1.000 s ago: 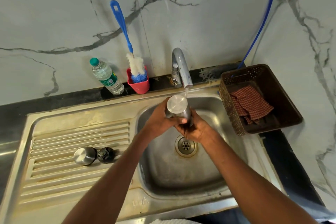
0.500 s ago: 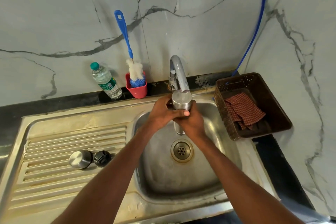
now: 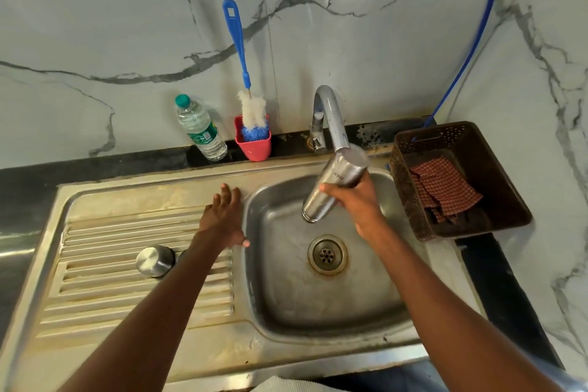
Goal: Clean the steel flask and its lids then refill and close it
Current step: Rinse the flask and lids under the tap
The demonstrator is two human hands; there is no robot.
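My right hand (image 3: pixel 361 200) grips the steel flask (image 3: pixel 334 188) over the sink basin (image 3: pixel 286 296). The flask is tilted with its mouth down to the left and its base up under the tap spout (image 3: pixel 334 124). My left hand (image 3: pixel 222 216) hovers with straight fingers above the draining board (image 3: pixel 111 264), just left of the basin, holding nothing. The steel outer lid (image 3: pixel 155 260) stands on the draining board. The black inner lid beside it is almost wholly hidden behind my left forearm.
A blue-handled bottle brush (image 3: pixel 245 86) stands in a red cup (image 3: pixel 254 146) at the back, beside a plastic water bottle (image 3: pixel 200 129). A brown basket (image 3: pixel 458 181) with a checked cloth (image 3: pixel 445 188) sits right of the sink. The drain (image 3: pixel 327 254) lies mid-basin.
My left hand let go of the flask and moved left over the draining board. My right hand tipped the flask so its mouth points down to the left.
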